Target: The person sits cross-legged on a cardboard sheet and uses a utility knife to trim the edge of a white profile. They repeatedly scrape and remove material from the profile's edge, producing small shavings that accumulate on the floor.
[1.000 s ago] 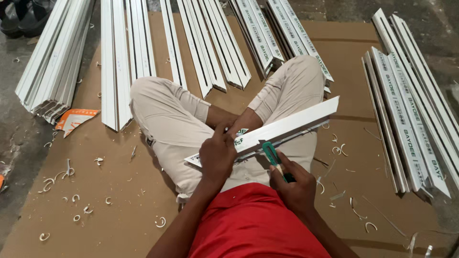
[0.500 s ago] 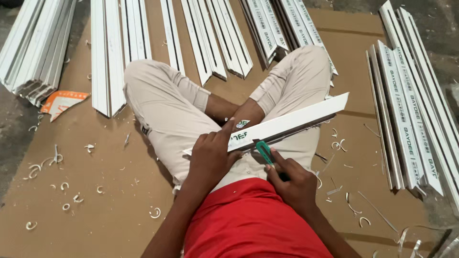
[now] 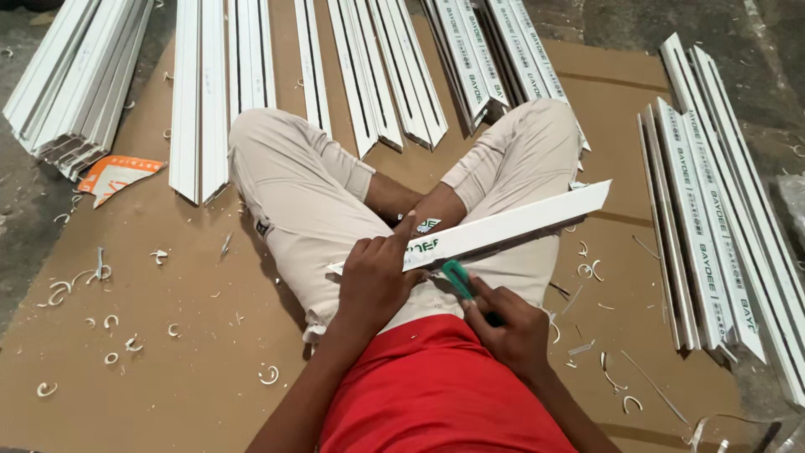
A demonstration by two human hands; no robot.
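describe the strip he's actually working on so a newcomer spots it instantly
Start at the seated person's crossed legs on the cardboard sheet. One white strip lies slanted across the lap, pinned by the left hand; the right hand holds a green-handled tool beneath it. Every other strip rests on the floor.

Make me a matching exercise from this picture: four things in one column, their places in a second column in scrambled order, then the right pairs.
Things:
1. long white plastic strip
2. green-handled tool
3. orange and white paper wrapper
4. curled white shavings

Places:
A. in the right hand
B. scattered on the brown cardboard sheet
C. beside the far-left bundle of white strips
D. across the lap, held by the left hand

Pairs: 1-D, 2-A, 3-C, 4-B
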